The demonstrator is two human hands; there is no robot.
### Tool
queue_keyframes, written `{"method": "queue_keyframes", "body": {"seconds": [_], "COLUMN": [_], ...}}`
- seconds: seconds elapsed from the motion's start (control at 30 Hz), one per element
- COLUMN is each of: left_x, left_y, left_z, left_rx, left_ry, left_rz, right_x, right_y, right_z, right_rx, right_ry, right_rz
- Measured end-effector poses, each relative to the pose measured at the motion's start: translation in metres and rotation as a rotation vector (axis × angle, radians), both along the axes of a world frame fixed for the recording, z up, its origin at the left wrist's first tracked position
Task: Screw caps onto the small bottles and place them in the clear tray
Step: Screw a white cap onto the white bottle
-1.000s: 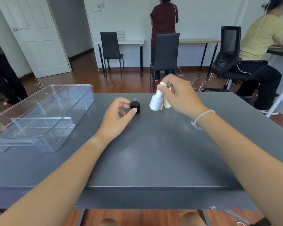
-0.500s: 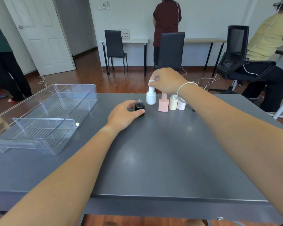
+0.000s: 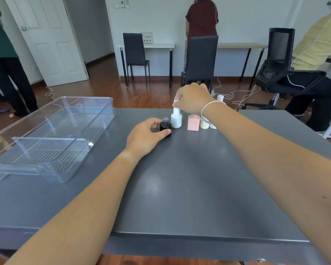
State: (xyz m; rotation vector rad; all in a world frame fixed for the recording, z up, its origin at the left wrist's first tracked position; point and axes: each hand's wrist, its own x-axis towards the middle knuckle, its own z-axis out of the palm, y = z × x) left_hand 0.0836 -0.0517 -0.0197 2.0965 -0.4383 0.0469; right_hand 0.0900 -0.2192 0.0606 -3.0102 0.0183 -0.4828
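Note:
A small black bottle [image 3: 165, 127] with a bare threaded neck stands on the grey table [image 3: 180, 178]; my left hand [image 3: 145, 137] wraps around its base. Just right of it stands a white bottle [image 3: 176, 119] with its white cap on, and my right hand [image 3: 192, 97] pinches that cap from above. A pink square bottle [image 3: 193, 122], a cream bottle [image 3: 204, 124] and a white bottle [image 3: 212, 126] line up to the right, partly hidden by my right wrist. The clear tray [image 3: 52, 134] sits at the table's left with nothing in it.
A black chair [image 3: 201, 60] stands right behind the table's far edge. A small white piece [image 3: 220, 97] peeks out behind my right wrist. People stand and sit around the room, with an office chair [image 3: 281, 62] at the right.
My right hand has carried the white bottle from the air down onto the table beside the black bottle and still holds its cap. My left hand has closed around the black bottle.

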Motion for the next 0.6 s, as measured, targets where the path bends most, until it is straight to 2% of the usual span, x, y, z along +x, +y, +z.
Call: {"method": "queue_keyframes", "body": {"seconds": [0.1,0.17,0.33,0.43,0.5,0.6], "left_x": [0.000,0.000,0.001,-0.002,-0.005,-0.009], "left_y": [0.001,0.002,0.003,0.003,0.002,0.002], "left_z": [-0.001,-0.002,-0.003,-0.002,-0.001,0.000], "left_rx": [-0.010,-0.017,-0.060,-0.093,-0.104,-0.098], "left_ry": [-0.007,-0.012,-0.018,-0.034,-0.043,-0.059], "left_rz": [-0.015,-0.026,-0.053,-0.076,-0.083,-0.085], "right_x": [-0.001,-0.008,-0.058,-0.093,-0.109,-0.116], "right_y": [0.000,-0.001,-0.008,-0.030,-0.051,-0.077], "right_z": [-0.001,-0.001,-0.012,-0.028,-0.040,-0.061], "right_rx": [0.014,0.095,0.437,0.557,0.614,0.642], "right_ry": [-0.010,-0.065,-0.520,-0.767,-0.786,-0.594], "right_rz": [-0.006,0.001,0.056,-0.009,-0.114,-0.311]}}
